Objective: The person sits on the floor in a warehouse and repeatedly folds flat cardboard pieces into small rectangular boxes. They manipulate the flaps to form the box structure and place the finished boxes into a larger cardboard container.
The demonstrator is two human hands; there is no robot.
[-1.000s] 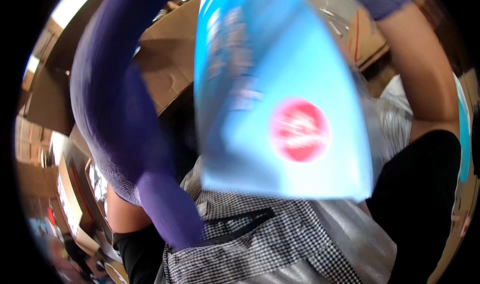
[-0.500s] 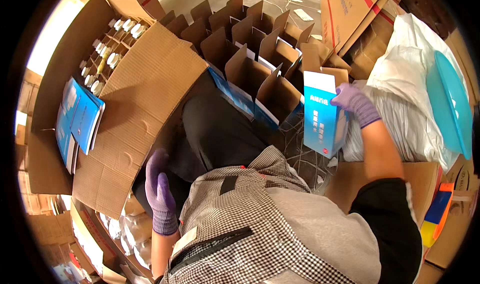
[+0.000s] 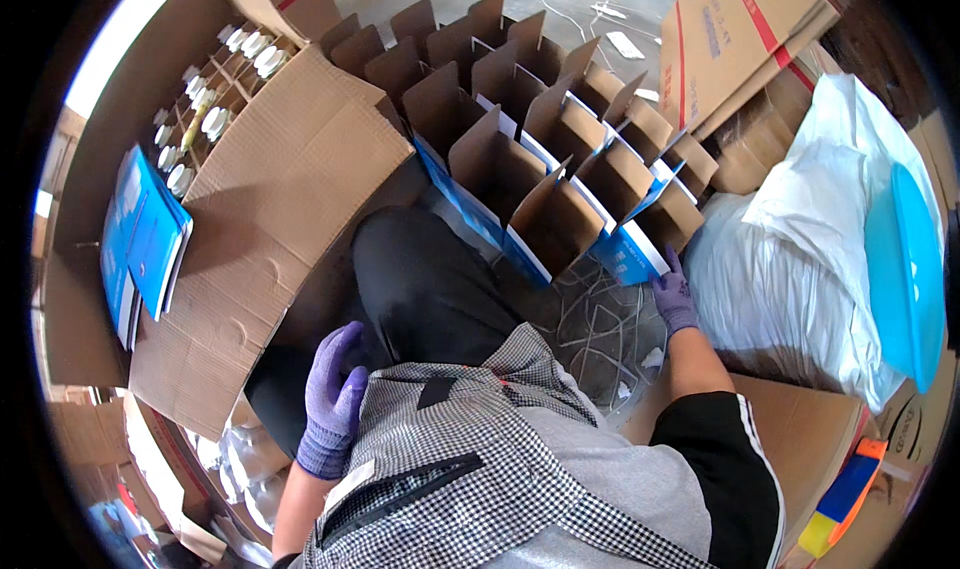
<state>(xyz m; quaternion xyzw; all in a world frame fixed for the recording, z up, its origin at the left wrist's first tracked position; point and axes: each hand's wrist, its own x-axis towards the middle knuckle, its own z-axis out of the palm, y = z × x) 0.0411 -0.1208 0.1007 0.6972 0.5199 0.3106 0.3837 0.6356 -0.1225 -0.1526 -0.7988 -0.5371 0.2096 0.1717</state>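
Note:
My right hand (image 3: pixel 675 297), in a purple glove, reaches out and touches the lower edge of a small blue-and-white open carton (image 3: pixel 628 254) standing on the floor. That carton is the nearest of several open cartons (image 3: pixel 520 139) lined up in rows with their brown flaps up. My left hand (image 3: pixel 333 394), also gloved in purple, rests by my hip against my dark trouser leg (image 3: pixel 425 289), fingers loosely curled, holding nothing that I can see.
A large cardboard flap (image 3: pixel 270 229) lies to my left, over a box of white-capped bottles (image 3: pixel 215 89). Flat blue cartons (image 3: pixel 145 234) are stacked at the far left. White plastic bags (image 3: pixel 800 259) and a turquoise object (image 3: pixel 905 269) sit right. Brown boxes (image 3: pixel 740 39) stand behind.
The blue carton, held up near the camera a second ago, has come down and now stands at the end of the row. My left hand stays by my hip.

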